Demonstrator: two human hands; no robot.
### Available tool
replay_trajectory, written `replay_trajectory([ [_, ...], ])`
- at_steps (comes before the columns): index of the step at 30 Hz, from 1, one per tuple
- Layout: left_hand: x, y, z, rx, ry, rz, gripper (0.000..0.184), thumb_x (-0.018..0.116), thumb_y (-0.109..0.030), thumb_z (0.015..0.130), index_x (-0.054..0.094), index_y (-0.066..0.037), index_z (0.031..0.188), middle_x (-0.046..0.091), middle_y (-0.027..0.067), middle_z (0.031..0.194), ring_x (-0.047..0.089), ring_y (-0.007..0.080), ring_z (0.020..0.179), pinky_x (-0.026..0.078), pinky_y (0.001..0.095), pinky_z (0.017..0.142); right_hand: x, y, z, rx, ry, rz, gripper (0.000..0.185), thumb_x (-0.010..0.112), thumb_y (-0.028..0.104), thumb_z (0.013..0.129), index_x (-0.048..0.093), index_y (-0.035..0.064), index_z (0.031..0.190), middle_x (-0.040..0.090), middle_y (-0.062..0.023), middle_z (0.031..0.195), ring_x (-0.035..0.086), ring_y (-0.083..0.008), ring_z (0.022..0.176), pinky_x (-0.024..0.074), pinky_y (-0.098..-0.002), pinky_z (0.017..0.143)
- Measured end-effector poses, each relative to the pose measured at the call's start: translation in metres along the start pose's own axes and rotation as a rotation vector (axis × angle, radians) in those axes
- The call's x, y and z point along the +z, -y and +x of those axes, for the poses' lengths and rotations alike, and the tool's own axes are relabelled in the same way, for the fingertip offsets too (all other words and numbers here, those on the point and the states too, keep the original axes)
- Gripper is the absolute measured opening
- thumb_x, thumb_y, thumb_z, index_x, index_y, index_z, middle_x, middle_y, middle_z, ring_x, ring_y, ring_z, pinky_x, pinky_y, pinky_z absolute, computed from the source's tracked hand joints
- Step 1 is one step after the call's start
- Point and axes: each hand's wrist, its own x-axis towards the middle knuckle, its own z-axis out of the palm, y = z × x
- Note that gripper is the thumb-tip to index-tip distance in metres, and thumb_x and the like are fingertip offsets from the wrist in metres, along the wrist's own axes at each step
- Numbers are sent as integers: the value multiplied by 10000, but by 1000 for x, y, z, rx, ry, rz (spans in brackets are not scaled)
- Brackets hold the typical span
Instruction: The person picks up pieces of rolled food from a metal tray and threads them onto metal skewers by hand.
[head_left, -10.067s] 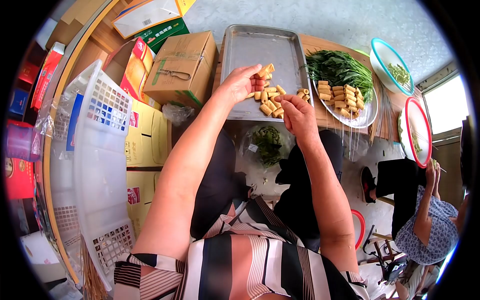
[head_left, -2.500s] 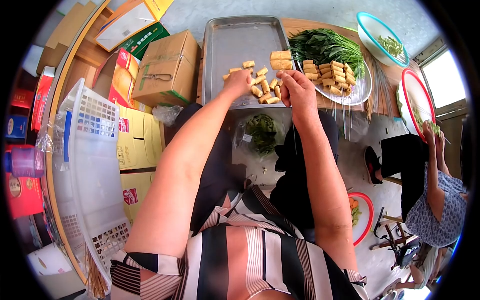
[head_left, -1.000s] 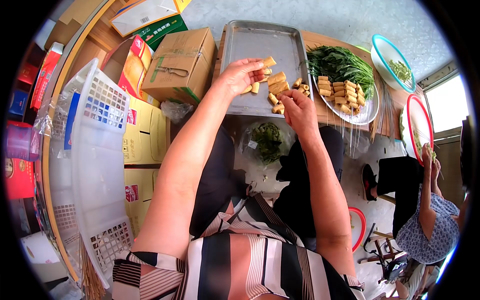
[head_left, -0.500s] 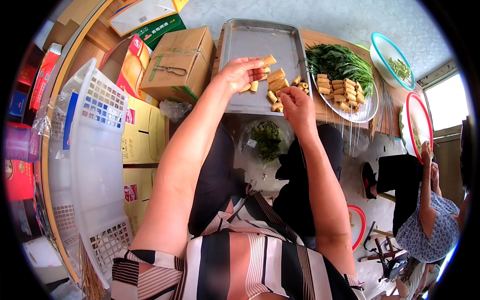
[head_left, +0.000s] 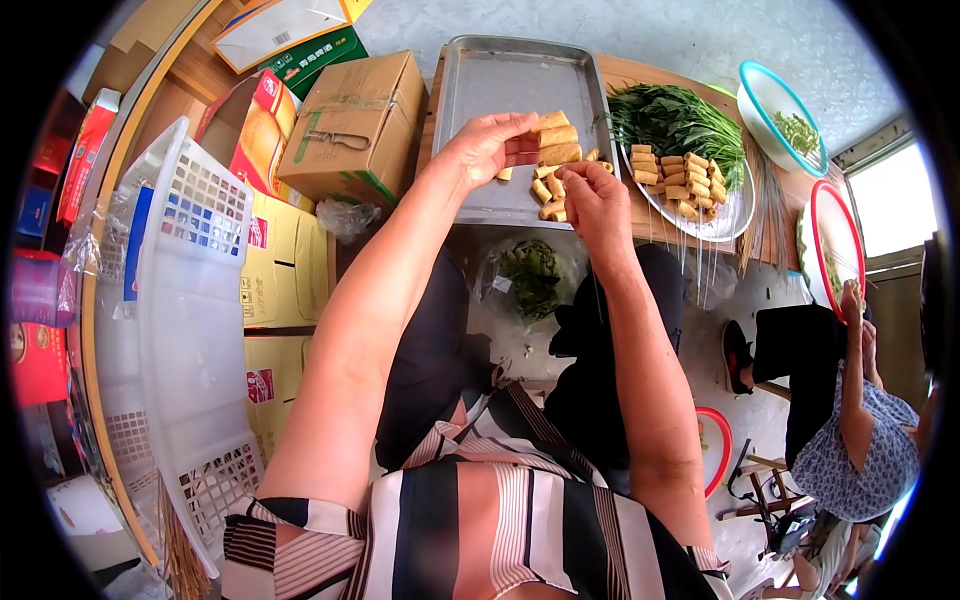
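My left hand (head_left: 492, 143) is closed at the fingertips on a short stack of yellow-brown rolls (head_left: 558, 136), which look like rolled tofu skin, above the metal tray (head_left: 480, 80). Just right of and below them, my right hand (head_left: 598, 202) is pinched on a thin skewer (head_left: 600, 300), whose length trails down below the palm. Loose rolls (head_left: 547, 190) lie in the tray under and between my hands. A white plate (head_left: 735, 228) to the right holds rows of skewered rolls (head_left: 690, 180), their sticks hanging over the edge.
Leafy greens (head_left: 690, 120) lie behind the plate, with a bundle of thin sticks (head_left: 768, 215) beside it. A blue-rimmed bowl (head_left: 780, 110) stands at the far right. Cardboard box (head_left: 350, 130) and white plastic basket (head_left: 195, 330) stand left. Another person (head_left: 860, 440) sits at right, holding a red-rimmed basin (head_left: 835, 240).
The roll at my left fingertips now sits against the two others, forming one stack. My left hand has shifted slightly right, and my right hand slightly down.
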Motion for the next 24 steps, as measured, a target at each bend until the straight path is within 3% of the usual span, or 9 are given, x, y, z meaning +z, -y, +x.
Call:
replay_trajectory([
  [4, -22, 5, 14, 25, -91, 71, 306, 598, -244, 896, 594, -8, 1091, 649, 135, 993, 633, 223, 934, 518, 338, 820, -4, 7, -3, 42, -18, 117, 146, 534, 118, 897, 604, -10, 883, 440, 32, 507, 364, -36, 423, 269, -206, 406],
  [6, -34, 15, 24, 26, -342, 936, 246, 561, -218, 886, 640, -52, 1049, 664, 135, 966, 643, 224, 888, 511, 338, 764, -5, 8, -3, 48, -16, 128, 150, 529, 122, 900, 603, -7, 884, 437, 32, 503, 357, -37, 417, 264, -207, 402],
  [7, -45, 25, 29, 25, -341, 938, 246, 561, -218, 886, 640, -52, 1049, 664, 135, 966, 643, 224, 888, 511, 338, 764, -6, 8, -3, 54, -14, 138, 153, 524, 126, 904, 601, -5, 884, 434, 32, 500, 350, -38, 412, 258, -208, 397],
  [9, -64, 40, 36, 62, -193, 1559, 253, 539, -185, 832, 660, -93, 1034, 663, 137, 954, 638, 257, 876, 496, 358, 756, -6, 11, -4, 63, -15, 138, 172, 514, 137, 916, 598, -13, 920, 417, 35, 500, 322, -37, 407, 238, -205, 392],
  [11, -61, 50, 34, 44, -183, 1605, 303, 548, -173, 785, 651, -106, 1061, 652, 160, 912, 626, 300, 882, 486, 366, 784, -7, 14, -5, 71, -17, 138, 194, 504, 148, 927, 595, -22, 956, 400, 39, 499, 293, -35, 403, 218, -202, 387],
  [13, -57, 56, 32, -26, -76, 1726, 339, 569, -198, 801, 628, -118, 1125, 630, 156, 1043, 597, 303, 984, 470, 368, 846, -8, 15, -6, 70, -15, 132, 194, 504, 150, 928, 594, -20, 957, 403, 38, 500, 297, -37, 404, 222, -201, 389],
  [17, -40, 65, 25, -78, -86, 1856, 410, 599, -229, 803, 581, -155, 1206, 559, 149, 1187, 533, 298, 1106, 432, 385, 926, -13, 11, -5, 51, 1, 159, 164, 514, 132, 909, 599, -8, 895, 442, 27, 493, 359, -40, 388, 254, -207, 369],
  [19, -32, 68, 27, -285, -31, 1877, 473, 622, -249, 801, 535, -198, 1263, 497, 142, 1257, 472, 295, 1181, 400, 405, 972, -14, 14, -8, 62, -5, 146, 165, 514, 135, 909, 598, -6, 895, 441, 28, 496, 353, -38, 391, 253, -205, 372],
  [24, -30, 77, 26, -189, -95, 1867, 467, 642, -217, 772, 557, -202, 1231, 534, 149, 1189, 507, 293, 1134, 417, 404, 949, -15, 17, -11, 67, -15, 160, 166, 515, 139, 907, 595, -5, 890, 441, 31, 506, 347, -34, 404, 252, -206, 379],
])
